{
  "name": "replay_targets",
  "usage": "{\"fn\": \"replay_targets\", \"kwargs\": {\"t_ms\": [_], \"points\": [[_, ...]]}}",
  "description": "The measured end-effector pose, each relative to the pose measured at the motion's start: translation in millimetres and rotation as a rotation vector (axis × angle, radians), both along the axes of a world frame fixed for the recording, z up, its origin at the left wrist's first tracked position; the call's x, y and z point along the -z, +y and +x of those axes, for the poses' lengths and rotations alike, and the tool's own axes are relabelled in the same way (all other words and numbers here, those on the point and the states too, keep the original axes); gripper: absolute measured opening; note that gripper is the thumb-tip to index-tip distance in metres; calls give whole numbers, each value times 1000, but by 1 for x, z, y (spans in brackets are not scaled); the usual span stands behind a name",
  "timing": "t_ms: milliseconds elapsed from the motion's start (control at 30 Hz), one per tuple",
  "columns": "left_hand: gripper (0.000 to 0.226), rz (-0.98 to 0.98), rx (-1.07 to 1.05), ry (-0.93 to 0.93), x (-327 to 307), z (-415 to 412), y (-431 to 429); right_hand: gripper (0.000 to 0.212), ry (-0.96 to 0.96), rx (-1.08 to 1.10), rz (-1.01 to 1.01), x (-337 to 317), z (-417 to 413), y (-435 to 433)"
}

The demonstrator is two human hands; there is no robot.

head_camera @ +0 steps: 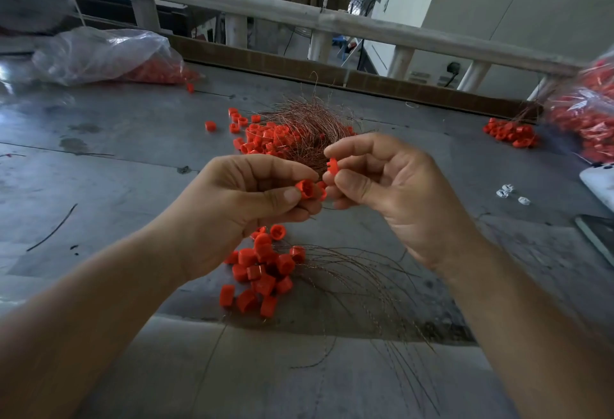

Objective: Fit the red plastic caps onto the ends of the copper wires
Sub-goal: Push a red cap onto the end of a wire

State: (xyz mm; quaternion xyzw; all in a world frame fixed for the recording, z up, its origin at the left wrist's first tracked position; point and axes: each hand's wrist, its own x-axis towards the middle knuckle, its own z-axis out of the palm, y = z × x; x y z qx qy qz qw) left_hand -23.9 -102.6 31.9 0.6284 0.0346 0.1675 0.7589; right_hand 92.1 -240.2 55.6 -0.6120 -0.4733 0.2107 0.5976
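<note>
My left hand (pixel 246 199) pinches a red plastic cap (pixel 305 188) between thumb and forefinger, its hollow side facing me. My right hand (pixel 382 186) holds a second red cap piece (pixel 333 166) at its fingertips, almost touching the left hand. A thin wire runs under the fingers, mostly hidden. Behind the hands lies a tangle of bare copper wires (pixel 309 129) mixed with loose red caps (pixel 262 139). Below the hands sits a cluster of capped wires (pixel 262 272), their copper strands (pixel 365 292) fanning right and toward me.
A clear plastic bag of red caps (pixel 109 56) lies at the far left. Another bag of capped wires (pixel 588 119) sits at the right edge, with a small heap of red caps (pixel 511 134) beside it. White scraps (pixel 508 192) lie at right. A railing (pixel 299 16) bounds the grey table's far side.
</note>
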Motion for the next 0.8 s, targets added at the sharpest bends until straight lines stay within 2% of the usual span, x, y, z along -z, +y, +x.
{"fn": "replay_targets", "kwargs": {"t_ms": [200,367,800], "points": [[26,40,-56,5,1,2,-1,16,-88,65,-26,8,2,4],[23,63,-98,4,2,3,-1,28,-295,124,-16,14,-4,9],[17,139,-148,30,2,4,-1,20,-389,214,-5,17,-10,11]]}}
